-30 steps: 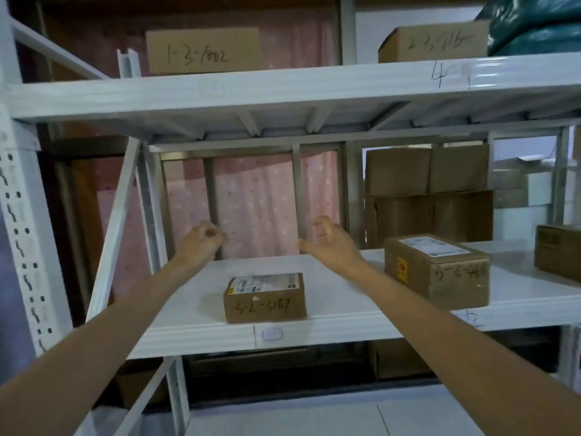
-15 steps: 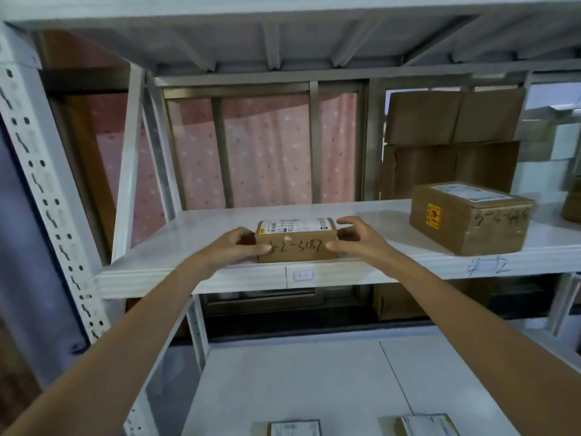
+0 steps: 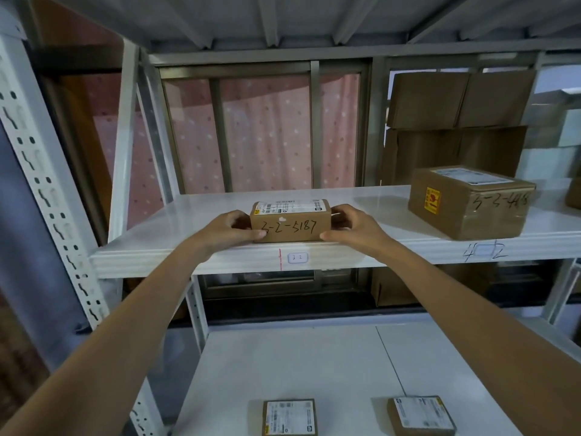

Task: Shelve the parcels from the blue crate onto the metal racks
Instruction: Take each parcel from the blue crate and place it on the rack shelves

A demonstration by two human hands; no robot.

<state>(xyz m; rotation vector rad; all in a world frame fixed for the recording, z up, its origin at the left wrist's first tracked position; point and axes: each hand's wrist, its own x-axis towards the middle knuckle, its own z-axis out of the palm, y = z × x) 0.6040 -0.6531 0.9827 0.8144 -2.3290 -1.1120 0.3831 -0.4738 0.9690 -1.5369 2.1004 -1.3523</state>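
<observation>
A small brown parcel (image 3: 290,224) marked 3-2-5187 rests at the front edge of the white metal shelf (image 3: 188,256), just above a tag reading 3 2. My left hand (image 3: 231,228) grips its left end. My right hand (image 3: 352,226) grips its right end, thumb at the lower front corner. A larger brown parcel (image 3: 468,201) with a yellow sticker stands further right on the same shelf. The blue crate is out of view.
Two small labelled parcels (image 3: 289,416) (image 3: 421,415) lie on the lower shelf (image 3: 314,357). Stacked cardboard boxes (image 3: 456,127) stand behind the rack at right. A perforated white upright (image 3: 41,190) rises at left. The shelf above (image 3: 283,17) hangs close overhead.
Both hands came down from the back of the shelf and closed on the ends of the small parcel. The view tilted downward, bringing the lower shelf's parcels into sight.
</observation>
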